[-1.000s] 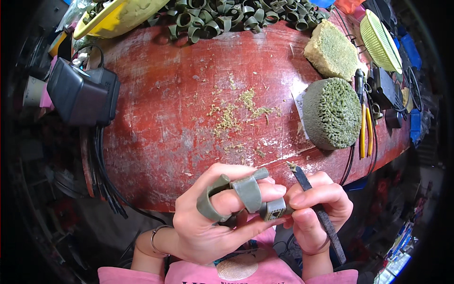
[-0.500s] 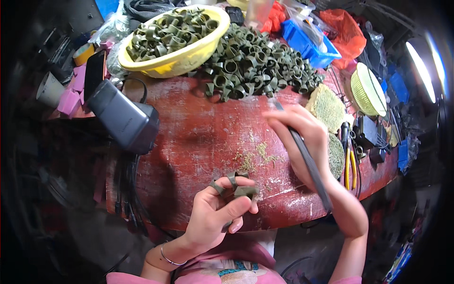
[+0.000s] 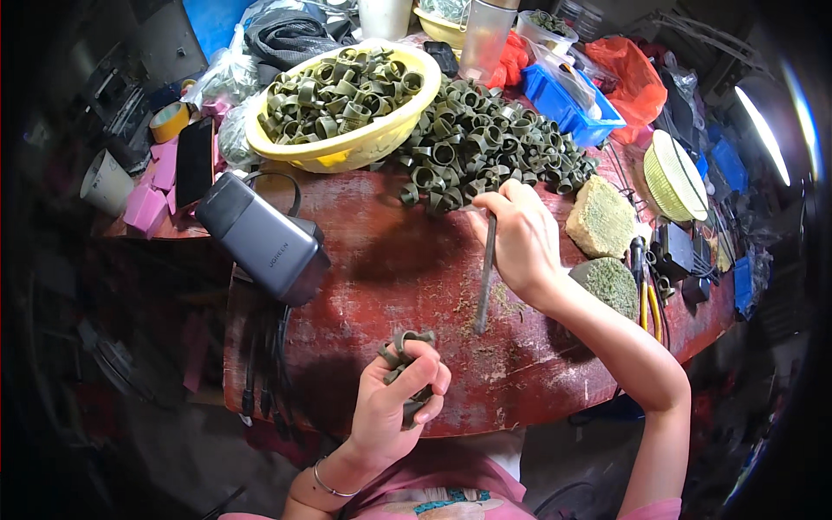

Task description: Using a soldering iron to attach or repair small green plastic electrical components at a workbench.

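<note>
My left hand (image 3: 390,407), near the front edge of the red table (image 3: 390,295), is closed round several dark green rings (image 3: 407,345); a few stick up above the fingers, and the rest are partly hidden in the palm. Further off to the right, my right hand (image 3: 527,247) grips a long flat dark file (image 3: 486,290) that hangs down toward the table. The fingertips of this hand are at the near edge of a pile of similar rings (image 3: 494,139); whether they pinch one is hidden. A yellow bowl (image 3: 347,158) heaped with more rings stands left of the pile.
A grey box-shaped device (image 3: 260,234) with cables stands at the left, beside a phone (image 3: 194,160). On the right are a tan rough block (image 3: 600,218), a round greenish block (image 3: 609,286), yellow-handled pliers (image 3: 650,308), a pale green basket (image 3: 674,176) and a blue tray (image 3: 572,108).
My right hand has moved a little to the left to the pile's edge, and the file has swung to point down toward me. My left fingers have curled tighter round the rings. The view has shifted slightly.
</note>
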